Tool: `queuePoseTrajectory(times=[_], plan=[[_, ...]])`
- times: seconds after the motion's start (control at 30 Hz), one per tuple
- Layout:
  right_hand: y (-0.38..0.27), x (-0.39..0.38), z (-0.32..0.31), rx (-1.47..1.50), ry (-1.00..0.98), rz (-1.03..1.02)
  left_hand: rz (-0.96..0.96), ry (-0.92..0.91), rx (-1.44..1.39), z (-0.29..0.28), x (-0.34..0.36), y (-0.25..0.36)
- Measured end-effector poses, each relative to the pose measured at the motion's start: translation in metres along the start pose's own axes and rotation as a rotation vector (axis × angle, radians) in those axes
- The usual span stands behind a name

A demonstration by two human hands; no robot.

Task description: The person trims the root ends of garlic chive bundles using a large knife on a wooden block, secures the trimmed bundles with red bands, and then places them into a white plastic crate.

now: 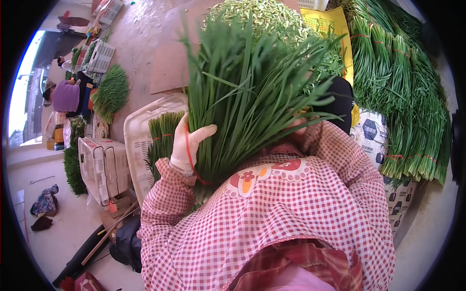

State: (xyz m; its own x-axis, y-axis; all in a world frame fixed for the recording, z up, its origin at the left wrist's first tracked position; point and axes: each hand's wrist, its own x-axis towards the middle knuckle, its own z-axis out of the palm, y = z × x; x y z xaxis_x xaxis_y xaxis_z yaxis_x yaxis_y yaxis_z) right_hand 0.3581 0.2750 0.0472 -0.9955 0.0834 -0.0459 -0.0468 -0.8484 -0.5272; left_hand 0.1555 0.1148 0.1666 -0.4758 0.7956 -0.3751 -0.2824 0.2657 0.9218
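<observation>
The leaves (247,97) at the centre are deep green, streaked with lighter blades. The left hand (181,149), at nine o'clock from them, is gloved in creamy white, and the band (188,153) by it is orange-red. Toward five o'clock, the smock (301,208) is red-and-white gingham; its patch (266,175) carries red and yellow flowers with a white scalloped edge. At twelve o'clock, the scraps (262,19) are pale yellow-green. Between one and two, the sack (348,58) is bright yellow. At two, the bundles (400,85) are green with red ties. At three, the sheet (370,130) is white with dark hexagons. At nine, the crate (131,130) is off-white.
</observation>
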Motion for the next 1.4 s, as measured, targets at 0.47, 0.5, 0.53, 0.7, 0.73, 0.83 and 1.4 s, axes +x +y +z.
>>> queuePoseTrajectory(times=[0.47, 0.5, 0.53, 0.7, 0.73, 0.83, 1.4], plan=[[0.008, 0.037, 0.022, -0.031, 0.307, -0.238, 0.033, 0.140, -0.315, -0.018, -0.012, -0.017], [0.012, 0.032, 0.020, 0.046, 0.302, -0.250, 0.033, 0.152, -0.315, -0.022, -0.013, -0.020], [0.011, 0.029, 0.017, 0.065, 0.293, -0.199, 0.026, 0.130, -0.347, -0.025, -0.011, -0.022], [0.000, 0.031, 0.001, 0.219, 0.423, -0.122, -0.018, 0.129, -0.394, -0.025, -0.012, -0.017], [-0.003, 0.032, 0.003, 0.302, 0.424, -0.172, -0.020, 0.127, -0.395, -0.025, -0.012, -0.018], [-0.017, 0.029, 0.004, 0.321, 0.428, -0.215, 0.006, 0.111, -0.406, -0.029, -0.012, -0.022], [-0.133, -0.022, 0.020, -0.576, 0.726, -0.898, 0.051, 0.110, -0.334, -0.032, -0.011, -0.028]])
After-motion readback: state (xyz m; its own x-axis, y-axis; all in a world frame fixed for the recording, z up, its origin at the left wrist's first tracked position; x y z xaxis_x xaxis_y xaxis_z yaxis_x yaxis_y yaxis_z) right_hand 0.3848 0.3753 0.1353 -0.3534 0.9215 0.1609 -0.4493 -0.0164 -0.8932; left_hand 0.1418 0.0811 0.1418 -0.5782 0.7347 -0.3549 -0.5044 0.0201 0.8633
